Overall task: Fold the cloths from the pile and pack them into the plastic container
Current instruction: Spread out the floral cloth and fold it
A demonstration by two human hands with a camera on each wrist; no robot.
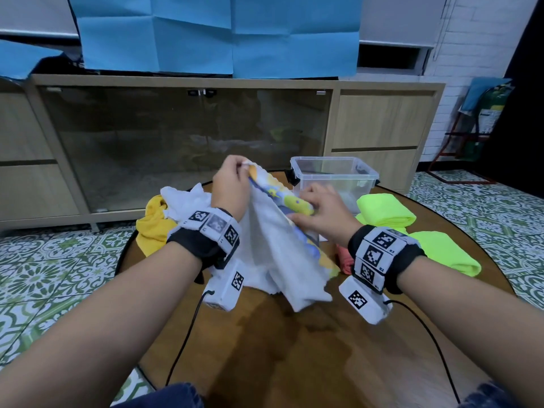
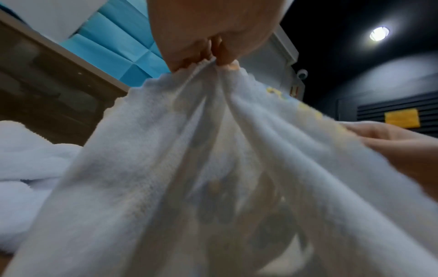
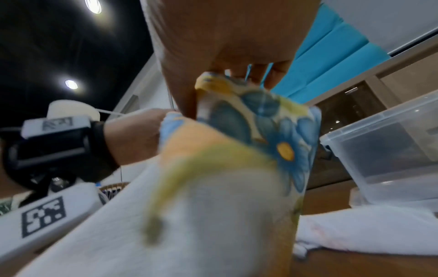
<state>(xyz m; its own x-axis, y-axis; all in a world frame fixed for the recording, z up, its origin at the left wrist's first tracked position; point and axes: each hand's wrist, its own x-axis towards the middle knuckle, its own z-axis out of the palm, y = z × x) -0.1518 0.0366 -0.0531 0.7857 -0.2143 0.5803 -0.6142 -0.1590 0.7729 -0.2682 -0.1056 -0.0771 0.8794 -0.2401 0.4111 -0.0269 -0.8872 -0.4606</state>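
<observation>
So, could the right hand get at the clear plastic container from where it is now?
Probably yes, once freed. The clear plastic container stands open just behind the right hand with nothing between them, but that hand, like the left hand, is pinching the flower-printed white cloth.

place: home-like room | evidence: wooden sideboard [image 1: 188, 136] with glass doors, patterned floor tiles [image 1: 53, 260], white brick wall [image 1: 471, 54]

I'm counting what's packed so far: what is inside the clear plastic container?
The plastic container looks empty through its clear walls; no folded cloth shows inside. The right hand and the printed cloth hide its near lower corner.
</observation>
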